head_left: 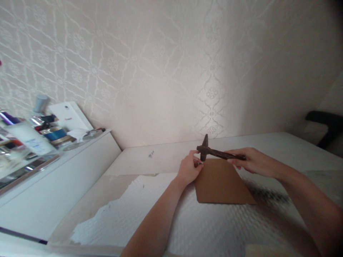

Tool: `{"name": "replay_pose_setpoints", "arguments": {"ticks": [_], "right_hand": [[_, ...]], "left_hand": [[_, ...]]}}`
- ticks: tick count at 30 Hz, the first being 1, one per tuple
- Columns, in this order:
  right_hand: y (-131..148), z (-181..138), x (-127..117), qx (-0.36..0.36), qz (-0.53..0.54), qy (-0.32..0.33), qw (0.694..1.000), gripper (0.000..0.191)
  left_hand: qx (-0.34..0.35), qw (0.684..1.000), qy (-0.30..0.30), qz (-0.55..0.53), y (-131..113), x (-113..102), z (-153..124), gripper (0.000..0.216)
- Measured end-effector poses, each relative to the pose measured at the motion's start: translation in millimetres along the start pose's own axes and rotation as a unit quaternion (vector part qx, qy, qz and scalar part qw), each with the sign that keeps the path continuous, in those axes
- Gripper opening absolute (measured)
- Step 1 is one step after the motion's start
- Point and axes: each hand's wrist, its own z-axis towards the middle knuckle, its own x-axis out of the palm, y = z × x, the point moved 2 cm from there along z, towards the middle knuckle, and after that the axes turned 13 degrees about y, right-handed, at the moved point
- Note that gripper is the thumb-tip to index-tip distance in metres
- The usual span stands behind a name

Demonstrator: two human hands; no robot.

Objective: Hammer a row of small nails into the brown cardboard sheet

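A brown board (222, 182) lies flat on the pale table (128, 210). My left hand (189, 168) rests at the board's far left corner, fingers pinched on a small nail that is barely visible. My right hand (253, 161) is closed round the handle of a dark hammer (211, 151). The hammer's head hangs just above the pinched nail at that corner.
A white cabinet (61, 178) stands to the left, crowded with bottles, tape rolls and a white box (69, 116). A patterned wall rises behind the table. A dark chair arm (325, 125) shows at the right edge. Some small dark bits (151, 154) lie near the wall.
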Motion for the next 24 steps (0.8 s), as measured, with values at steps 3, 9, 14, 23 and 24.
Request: {"name": "replay_pose_setpoints", "arguments": {"ticks": [3,9,14,23,24], "right_hand": [[0.8,1.0,1.0,-0.008,-0.002,0.014,1.0,0.049],[-0.2,2.1,2.3,0.0,-0.013,0.013,1.0,0.048],[-0.4,1.3,2.4,-0.007,-0.013,0.016,1.0,0.048],[1.1,1.5,3.5,-0.006,0.006,0.019,1.0,0.051],[1.1,1.3,3.4,-0.004,0.007,0.014,1.0,0.051]], "left_hand": [[-0.008,1.0,-0.001,0.007,-0.7,-0.7,0.0,0.038],[-0.005,1.0,-0.004,0.023,-2.2,-1.2,-1.4,0.042],[-0.003,0.999,-0.006,0.04,-1.5,-0.6,-1.2,0.045],[-0.005,0.999,-0.005,0.049,-0.1,-1.3,-0.7,0.043],[-0.003,0.999,-0.005,0.048,-0.2,-1.3,-0.5,0.044]]}}
